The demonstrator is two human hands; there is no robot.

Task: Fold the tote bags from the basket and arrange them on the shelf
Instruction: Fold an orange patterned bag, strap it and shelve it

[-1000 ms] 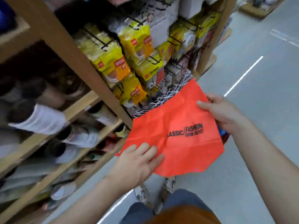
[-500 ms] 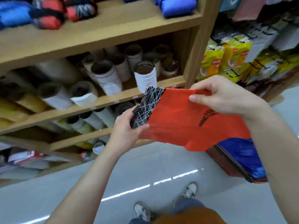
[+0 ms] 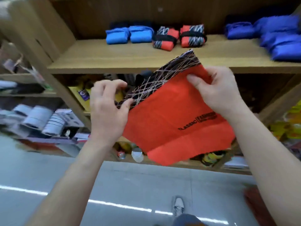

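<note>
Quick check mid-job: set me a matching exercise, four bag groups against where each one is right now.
Things:
1. light blue folded bags
2. orange folded bags
3. dark blue folded bags
4. flat orange bag

Places:
A. right end of the shelf
B. off the shelf, held by the left hand and the right hand
C. left end of the row
D. middle of the row

Pairs: 1-C, 2-D, 3-A, 4-B

The wooden shelf (image 3: 130, 61) lies bare along its front. Folded blue fabric bundles (image 3: 128, 35) and red-and-black fabric bundles (image 3: 179, 37) line its back. The orange-red tote bag (image 3: 171, 121) overlaps its front edge.
</note>
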